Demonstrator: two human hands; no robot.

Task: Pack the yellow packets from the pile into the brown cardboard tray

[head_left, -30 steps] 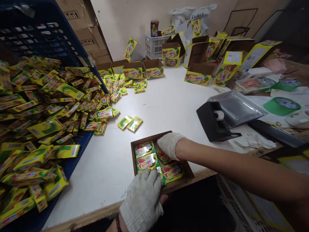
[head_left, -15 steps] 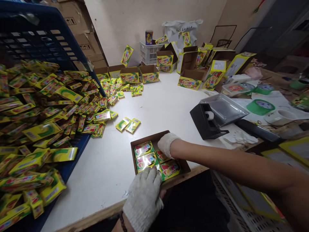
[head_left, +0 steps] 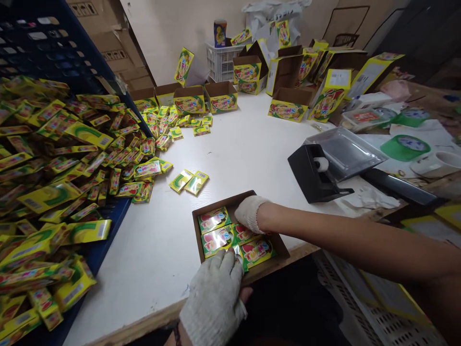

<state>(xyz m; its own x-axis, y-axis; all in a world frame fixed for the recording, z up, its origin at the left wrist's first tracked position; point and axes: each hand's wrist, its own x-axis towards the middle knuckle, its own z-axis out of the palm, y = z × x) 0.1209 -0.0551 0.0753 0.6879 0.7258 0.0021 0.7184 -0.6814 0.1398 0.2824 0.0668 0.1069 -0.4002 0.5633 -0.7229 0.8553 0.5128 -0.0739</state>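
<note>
Finds carton (head_left: 230, 203) at near edge of table (head_left: 245, 149), packs (head_left: 216, 240) inside. Sees left hand (head_left: 217, 290) over carton's near wall, right hand (head_left: 251, 214) inside its far right; cannot tell either grip. Notes room between carton and crate (head_left: 118, 216).

The packets (head_left: 257, 251) are yellow, green and red.

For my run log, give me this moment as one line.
left hand: over open box near edge | right hand: inside, by packs | table: two loose packs beyond box
</note>
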